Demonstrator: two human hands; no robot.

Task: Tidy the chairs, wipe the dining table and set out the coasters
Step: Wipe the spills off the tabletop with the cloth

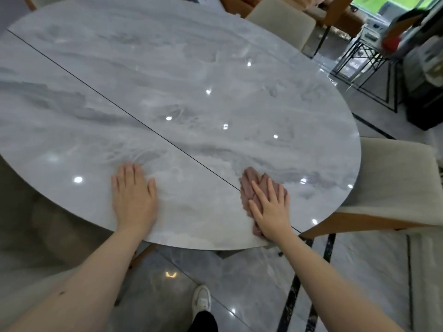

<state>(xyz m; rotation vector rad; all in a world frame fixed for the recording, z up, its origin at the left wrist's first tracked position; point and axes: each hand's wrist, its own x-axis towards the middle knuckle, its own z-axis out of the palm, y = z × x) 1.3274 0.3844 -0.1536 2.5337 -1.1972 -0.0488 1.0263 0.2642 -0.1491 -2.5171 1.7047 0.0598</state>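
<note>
A round grey marble dining table (182,92) fills the view, with a thin dark seam running diagonally across it. My left hand (134,197) lies flat on the tabletop near the front edge, fingers straight. My right hand (271,207) presses flat on a pinkish-brown cloth (249,183) that lies on the table near the seam's near end. The cloth shows beyond my fingertips and beside my palm. No coasters are in view.
A beige cushioned chair (393,180) with a wooden frame stands at the table's right side. Another beige chair (285,22) stands at the far side. A black wire rack (364,58) and clutter occupy the far right. My white shoe (201,300) stands on the glossy tiled floor.
</note>
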